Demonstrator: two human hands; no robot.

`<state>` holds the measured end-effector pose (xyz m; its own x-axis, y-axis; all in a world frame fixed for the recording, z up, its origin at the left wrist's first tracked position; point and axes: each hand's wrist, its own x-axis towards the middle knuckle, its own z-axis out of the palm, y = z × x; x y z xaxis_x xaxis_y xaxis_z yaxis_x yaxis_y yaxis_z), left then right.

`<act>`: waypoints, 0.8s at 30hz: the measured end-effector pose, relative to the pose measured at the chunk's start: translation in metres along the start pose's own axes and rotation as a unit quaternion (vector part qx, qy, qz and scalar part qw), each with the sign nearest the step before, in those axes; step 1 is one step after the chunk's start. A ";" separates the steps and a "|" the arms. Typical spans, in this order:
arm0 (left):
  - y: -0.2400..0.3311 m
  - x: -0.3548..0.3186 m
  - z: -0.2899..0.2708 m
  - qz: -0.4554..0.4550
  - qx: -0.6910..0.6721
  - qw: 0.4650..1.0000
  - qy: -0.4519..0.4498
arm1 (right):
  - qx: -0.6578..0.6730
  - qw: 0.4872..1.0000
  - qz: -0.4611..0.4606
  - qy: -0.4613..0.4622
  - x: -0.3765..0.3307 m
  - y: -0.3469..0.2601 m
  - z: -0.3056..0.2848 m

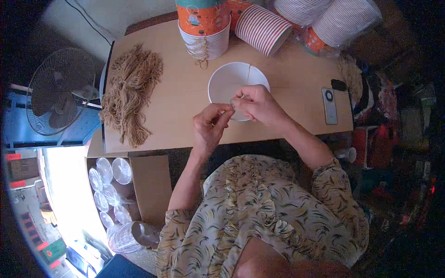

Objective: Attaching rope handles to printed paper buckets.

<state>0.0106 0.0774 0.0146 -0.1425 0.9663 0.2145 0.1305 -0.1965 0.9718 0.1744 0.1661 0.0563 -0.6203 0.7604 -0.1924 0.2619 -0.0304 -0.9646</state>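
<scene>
A white paper bucket (222, 83) stands near the front of the table, its open mouth toward me. One thin tan cord (250, 73) hangs over its far rim and runs down behind my right hand. Over the bucket's near side, my left hand (211, 123) and my right hand (257, 105) meet fingertip to fingertip. Both are closed in a pinch, seemingly on the cord; its end is mostly hidden between the fingers. To the left lies a thick bundle of tan cords (134, 92).
Stacked orange-and-white paper buckets (204, 32) stand at the back, with a striped stack (264, 28) lying beside them and wrapped stacks (345, 21) farther right. A phone (329, 106) lies at the right. A fan (60, 92) stands left; a carton (150, 185) of clear lids sits below.
</scene>
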 end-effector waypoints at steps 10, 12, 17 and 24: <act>-0.004 -0.004 0.008 0.076 0.070 0.991 0.082 | 0.030 0.999 0.017 -0.020 -0.002 -0.002 0.002; -0.005 -0.005 0.007 0.089 0.100 0.988 0.083 | 0.020 0.999 0.031 -0.023 -0.003 -0.006 0.002; -0.001 -0.004 0.005 0.079 0.077 0.992 0.064 | 0.006 0.998 0.050 -0.038 -0.002 -0.005 0.000; 0.021 0.001 -0.013 -0.185 -0.074 0.980 -0.004 | 0.038 0.999 -0.014 -0.008 -0.005 -0.009 -0.009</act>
<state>0.0004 0.0720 0.0364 -0.1446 0.9772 -0.1557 -0.0721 0.1465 0.9866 0.1821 0.1684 0.0671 -0.6389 0.7510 -0.1666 0.1867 -0.0588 -0.9807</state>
